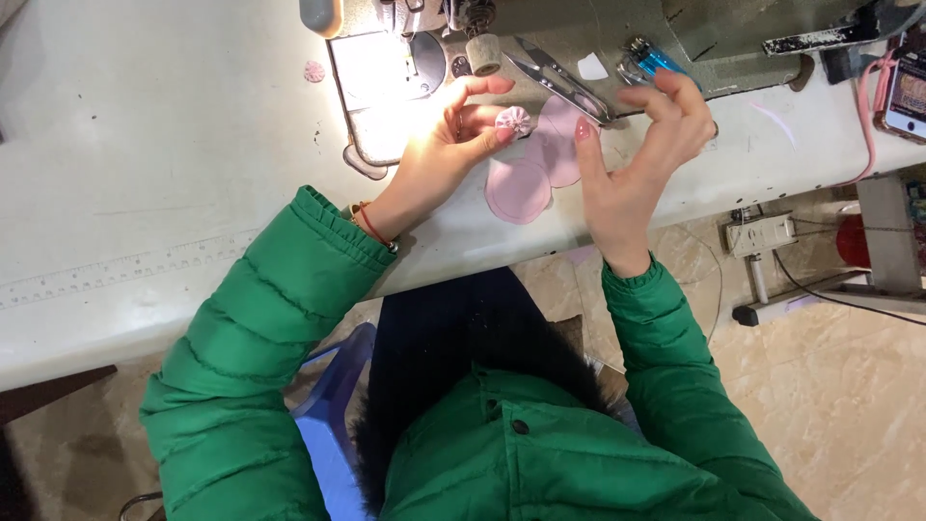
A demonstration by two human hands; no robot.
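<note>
My left hand [439, 154] pinches a small gathered pink fabric rosette [512, 120] between thumb and fingers, just in front of the sewing machine's lit needle plate [381, 72]. My right hand [641, 145] hovers to the right of it, fingers spread and curled; whether a thread runs to it I cannot tell. Flat pink fabric circles [521, 190] lie on the white table [145, 145] between the two hands. Both arms wear green padded sleeves.
Metal scissors [555, 72], a blue lighter [651, 60] and a thread spool [483, 53] rest on the sewing machine base. Another small pink rosette [314, 70] lies at left. A phone [907, 92] sits far right. A power strip [762, 234] lies on the tiled floor.
</note>
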